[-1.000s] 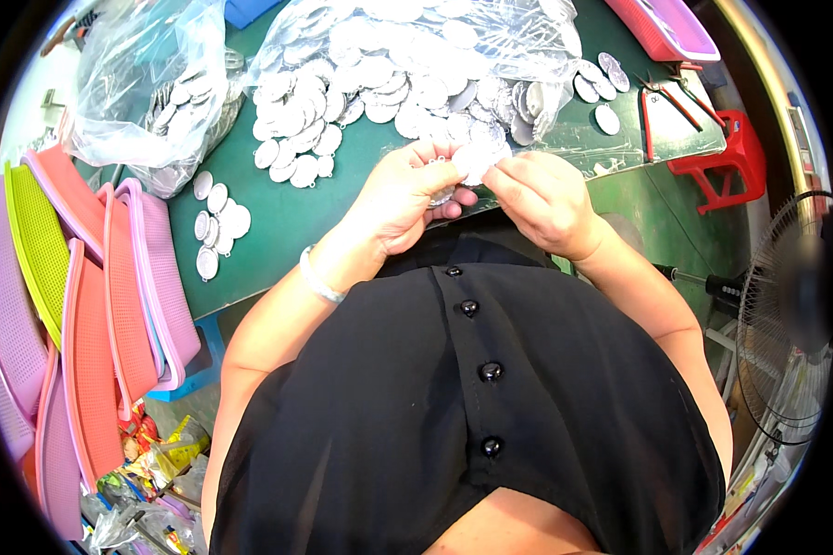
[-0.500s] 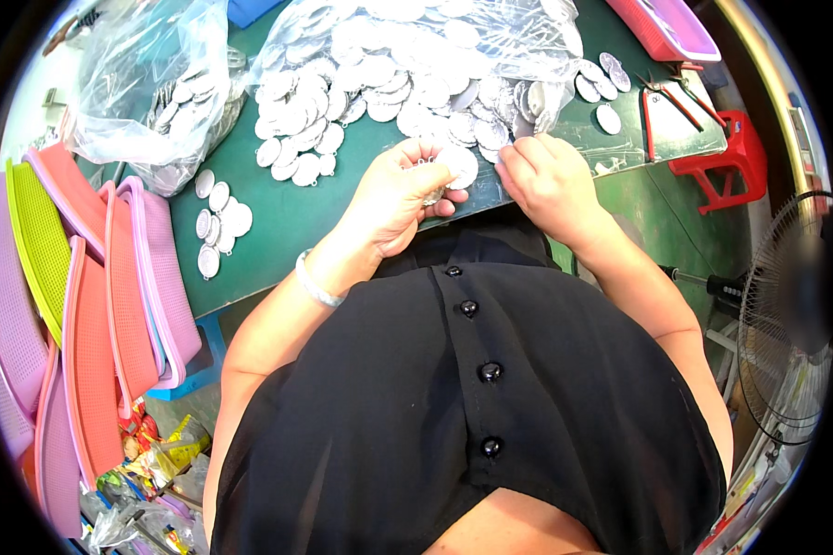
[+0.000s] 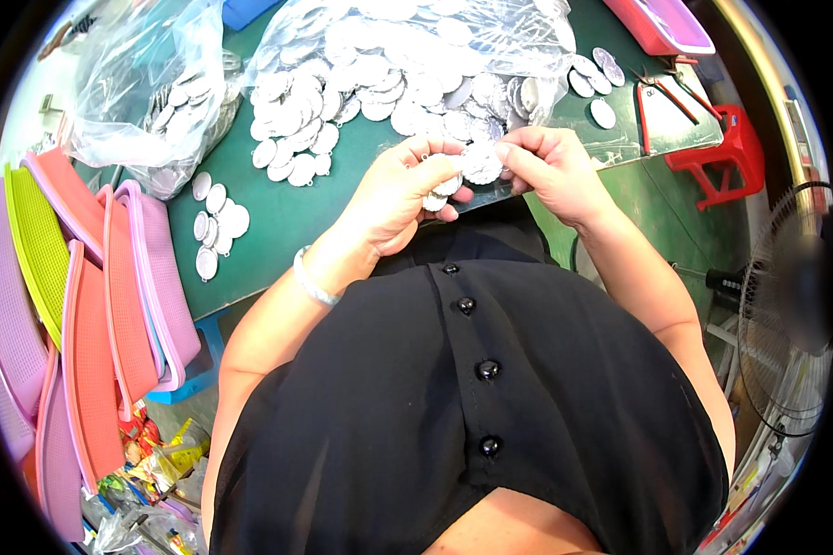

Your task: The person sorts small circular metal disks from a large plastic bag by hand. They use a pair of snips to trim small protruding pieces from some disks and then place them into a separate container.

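My left hand point(image 3: 400, 190), with a pale bracelet at the wrist, is closed on several round silver medals point(image 3: 446, 187) with small loops. Another medal point(image 3: 481, 165) sticks out from its thumb and fingertips. At that medal's right edge my right hand point(image 3: 553, 174) is closed in a pinch, thumb and forefinger touching the rim. Both hands are over the near edge of the green table point(image 3: 296, 208). Just beyond them a large heap of similar medals point(image 3: 292, 116) spills from a clear plastic bag point(image 3: 528, 46).
A smaller medal group point(image 3: 215, 227) and a second clear bag point(image 3: 148, 92) lie left. Pliers point(image 3: 646, 116) and loose medals point(image 3: 602, 114) lie right, below a pink basket point(image 3: 652, 28). Stacked plastic baskets point(image 3: 93, 351) stand left; a red stool point(image 3: 731, 157) and a fan point(image 3: 787, 305) stand right.
My right hand has turned and opened its curled fingers into a pinch at the medal's edge. The medal between the hands has shifted slightly right and shows a patterned face.
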Demonstrator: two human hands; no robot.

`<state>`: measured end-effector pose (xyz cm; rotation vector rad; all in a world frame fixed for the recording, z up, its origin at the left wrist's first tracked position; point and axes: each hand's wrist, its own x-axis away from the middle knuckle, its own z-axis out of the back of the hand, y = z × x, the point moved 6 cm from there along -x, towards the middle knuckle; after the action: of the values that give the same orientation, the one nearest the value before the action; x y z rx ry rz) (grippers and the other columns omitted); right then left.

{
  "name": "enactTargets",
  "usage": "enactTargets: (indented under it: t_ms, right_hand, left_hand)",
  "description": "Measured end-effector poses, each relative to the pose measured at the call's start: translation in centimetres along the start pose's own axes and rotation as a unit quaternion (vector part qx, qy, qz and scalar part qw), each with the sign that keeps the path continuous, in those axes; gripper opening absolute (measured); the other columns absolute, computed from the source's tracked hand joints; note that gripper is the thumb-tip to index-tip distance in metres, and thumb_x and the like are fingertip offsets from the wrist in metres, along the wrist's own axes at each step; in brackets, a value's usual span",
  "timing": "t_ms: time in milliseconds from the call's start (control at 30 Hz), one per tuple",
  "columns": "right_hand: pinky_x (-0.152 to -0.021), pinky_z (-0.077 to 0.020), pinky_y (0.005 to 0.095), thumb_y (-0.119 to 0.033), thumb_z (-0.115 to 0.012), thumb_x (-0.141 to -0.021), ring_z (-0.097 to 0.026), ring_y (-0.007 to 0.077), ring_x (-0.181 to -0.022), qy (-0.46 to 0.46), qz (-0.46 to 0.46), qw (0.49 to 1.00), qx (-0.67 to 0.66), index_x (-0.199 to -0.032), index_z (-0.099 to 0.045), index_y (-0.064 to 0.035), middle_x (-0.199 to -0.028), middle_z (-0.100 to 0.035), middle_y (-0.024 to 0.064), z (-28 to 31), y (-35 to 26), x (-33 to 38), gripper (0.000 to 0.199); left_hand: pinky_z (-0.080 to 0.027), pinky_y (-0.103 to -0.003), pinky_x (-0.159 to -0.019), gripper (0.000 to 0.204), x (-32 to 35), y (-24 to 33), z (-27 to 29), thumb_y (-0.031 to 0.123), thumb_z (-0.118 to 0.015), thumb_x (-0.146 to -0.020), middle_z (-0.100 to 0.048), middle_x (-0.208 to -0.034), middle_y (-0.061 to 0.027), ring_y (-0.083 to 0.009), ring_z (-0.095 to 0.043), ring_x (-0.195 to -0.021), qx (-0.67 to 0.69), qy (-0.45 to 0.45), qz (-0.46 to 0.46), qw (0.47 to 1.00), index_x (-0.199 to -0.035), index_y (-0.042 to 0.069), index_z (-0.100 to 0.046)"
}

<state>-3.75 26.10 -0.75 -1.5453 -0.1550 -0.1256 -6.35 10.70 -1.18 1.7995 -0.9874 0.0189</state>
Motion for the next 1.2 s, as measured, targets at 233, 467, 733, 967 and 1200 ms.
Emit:
enactTargets:
  t_ms: [233, 467, 733, 967, 1200]
  right_hand:
    - [-0.054, -0.0441, 0.0255, -0.016, -0.058, -0.08, -0.055, 0.0151, -0.061, 0.088, 0.221, 0.909, 0.341, -0.088, -0.061, -0.003, -0.072, -0.058, 0.0055, -0.1, -2.1, -0.3, 0.015]
    - [-0.056, -0.0448, 0.0317, -0.018, -0.062, -0.072, -0.055, 0.022, -0.062, 0.123, 0.331, 0.729, 0.587, -0.072, -0.055, -0.0067, -0.066, -0.05, 0.0061, -2.2, -3.1, 0.2, 0.013]
    - [-0.051, -0.0436, 0.0309, -0.012, -0.061, -0.069, -0.054, 0.0202, -0.057, 0.148, 0.386, 0.686, 0.599, -0.066, -0.053, -0.0085, -0.062, -0.048, 0.0042, -2.4, -2.9, 0.3, 0.009]
    - [-0.049, -0.0414, 0.027, -0.009, -0.059, -0.074, -0.054, 0.015, -0.053, 0.157, 0.297, 0.875, 0.348, -0.077, -0.059, -0.0018, -0.06, -0.054, 0.0059, -0.2, -2.8, 0.2, 0.008]
    - [-0.042, -0.0328, 0.0173, -0.013, -0.057, -0.082, -0.044, 0.0043, -0.046, 0.058, -0.024, 0.994, -0.09, -0.08, -0.06, -0.0017, -0.059, -0.054, 0.0001, 0.9, 0.0, -0.9, 0.012]
  left_hand:
    - [-0.044, -0.021, -0.05, 0.013, -0.3, -0.5, 0.7, 0.012, -0.058, -0.082, -0.059, -0.082, -0.0054, -0.0114, -0.057, -0.064, 0.002, 0.003, 0.0, 1.0, -0.091, 0.005, -0.052]
    - [-0.046, -0.022, -0.053, 0.011, -0.1, -0.7, 1.3, 0.008, -0.057, -0.081, -0.059, -0.083, -0.0076, -0.0128, -0.058, -0.066, 0.026, 0.011, 0.01, 1.0, -0.089, 0.004, -0.05]
    - [-0.05, -0.024, -0.06, 0.013, 0.3, -0.5, 1.4, 0.004, -0.056, -0.078, -0.06, -0.086, -0.0093, -0.0163, -0.061, -0.075, 0.047, 0.02, -0.001, 0.999, -0.09, 0.004, -0.049]
    - [-0.051, -0.027, -0.064, 0.015, 0.3, -0.1, 1.4, 0.002, -0.056, -0.078, -0.059, -0.09, -0.0104, -0.0186, -0.061, -0.077, 0.063, 0.024, -0.024, 0.997, -0.09, 0.003, -0.048]
    - [-0.051, -0.026, -0.063, 0.026, 0.4, 0.0, 1.6, 0.0, -0.052, -0.078, -0.058, -0.095, -0.012, -0.0192, -0.061, -0.075, 0.085, 0.01, -0.038, 0.996, -0.104, 0.001, -0.048]
